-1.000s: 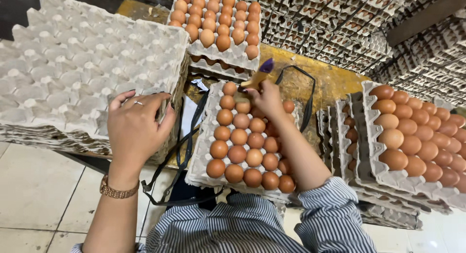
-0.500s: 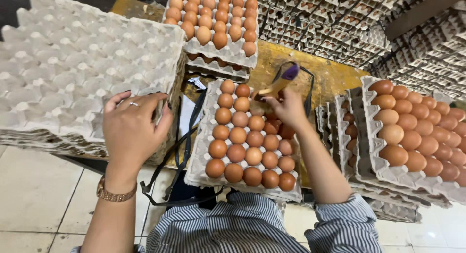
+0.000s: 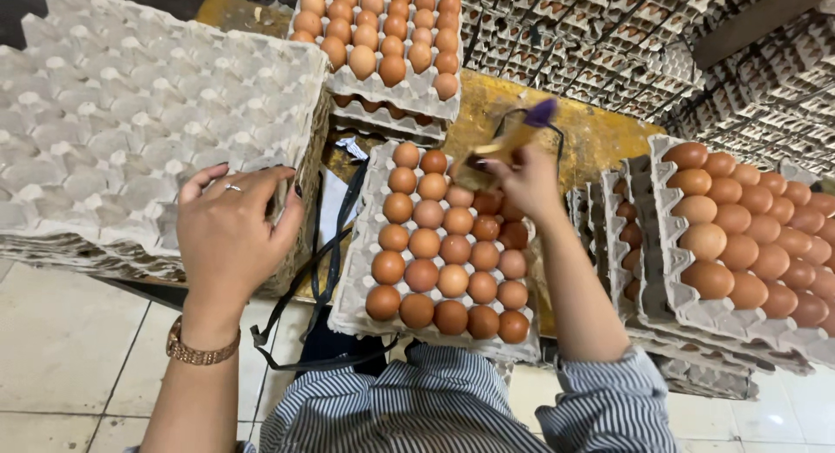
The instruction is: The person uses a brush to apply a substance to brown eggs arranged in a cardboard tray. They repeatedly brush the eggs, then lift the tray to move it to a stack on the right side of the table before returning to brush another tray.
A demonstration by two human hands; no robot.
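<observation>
A blurred brush (image 3: 509,144), seemingly light and stiff, is pinched in the right hand (image 3: 522,182) above the far edge of the egg tray (image 3: 361,283); its handle is the part to be gripped. The eggs (image 3: 439,244) are fragile. The left hand (image 3: 230,236) lies open-fingered on the empty trays (image 3: 113,131). The brush tip cannot be made out clearly.

A yellow table (image 3: 600,131) carries a stack of empty trays (image 3: 113,131) at its left edge, egg trays (image 3: 409,92) at the back, middle (image 3: 365,270) and right (image 3: 670,288), plus black straps (image 3: 335,218).
</observation>
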